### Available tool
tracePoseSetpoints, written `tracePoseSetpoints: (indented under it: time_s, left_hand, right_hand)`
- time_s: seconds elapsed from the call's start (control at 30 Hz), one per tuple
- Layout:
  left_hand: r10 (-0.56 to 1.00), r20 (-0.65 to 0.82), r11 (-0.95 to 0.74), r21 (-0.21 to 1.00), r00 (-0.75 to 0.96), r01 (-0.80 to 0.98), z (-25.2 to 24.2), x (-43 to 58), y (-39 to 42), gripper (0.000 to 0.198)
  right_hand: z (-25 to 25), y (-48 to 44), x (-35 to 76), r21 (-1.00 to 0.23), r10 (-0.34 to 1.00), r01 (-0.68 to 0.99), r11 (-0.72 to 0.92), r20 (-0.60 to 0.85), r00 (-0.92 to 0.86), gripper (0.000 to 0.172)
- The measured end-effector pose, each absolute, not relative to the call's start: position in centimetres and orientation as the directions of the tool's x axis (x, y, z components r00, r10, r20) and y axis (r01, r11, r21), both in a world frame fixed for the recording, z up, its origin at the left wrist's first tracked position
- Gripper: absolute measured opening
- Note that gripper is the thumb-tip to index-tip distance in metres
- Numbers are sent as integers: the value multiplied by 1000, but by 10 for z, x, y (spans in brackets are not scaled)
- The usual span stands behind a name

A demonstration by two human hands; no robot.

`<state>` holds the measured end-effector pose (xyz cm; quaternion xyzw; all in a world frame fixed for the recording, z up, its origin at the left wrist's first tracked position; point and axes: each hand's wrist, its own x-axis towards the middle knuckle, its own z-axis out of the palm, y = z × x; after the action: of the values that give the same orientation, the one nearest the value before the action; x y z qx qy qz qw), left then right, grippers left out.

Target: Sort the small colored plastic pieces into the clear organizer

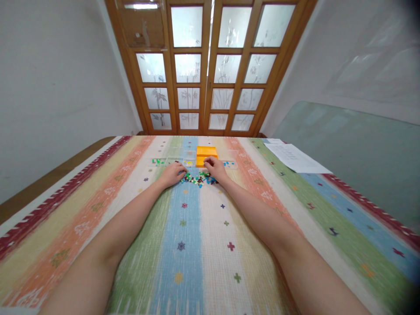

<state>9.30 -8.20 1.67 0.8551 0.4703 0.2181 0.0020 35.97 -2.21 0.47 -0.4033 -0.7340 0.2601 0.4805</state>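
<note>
A loose pile of tiny coloured pieces point(198, 180), in green, blue, dark brown and pale tones, lies on the striped tablecloth between my hands. At the pile's left edge is my left hand point(172, 174), fingers bent together; what the fingertips hold, if anything, is too small to make out. My right hand point(215, 169) is raised over the pile's far right side, in front of an open orange box point(206, 151). Its thumb and fingers are pinched, and any piece between them is hidden. Clear compartments beside the box hold green pieces point(158, 161), yellow pieces point(189, 163) and blue pieces point(228, 163).
Printed white paper point(297, 158) lies at the far right of the striped tablecloth point(183, 262). A pale green panel point(357, 153) stands along the right side. Beyond the table's far edge are wooden doors with glass panes point(205, 87).
</note>
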Motion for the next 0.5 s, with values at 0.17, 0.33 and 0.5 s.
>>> tracePoseSetpoints:
  time_s: [0.17,0.33,0.5]
  left_hand:
    - [802,377,-565,229,463,792,16,94,-83,23]
    - [809,358,-563,249,466,788,16,98,-83,24]
    - [798,340,-583,231,497,778,16,101,-82,28]
  right_hand:
    - [8,-15,369,-779,850,368,508,522,-68,20]
    - [5,-6,379,-789,855,387,477,518,2,22]
    - [1,0,383,-789,857,403,464,515,22,22]
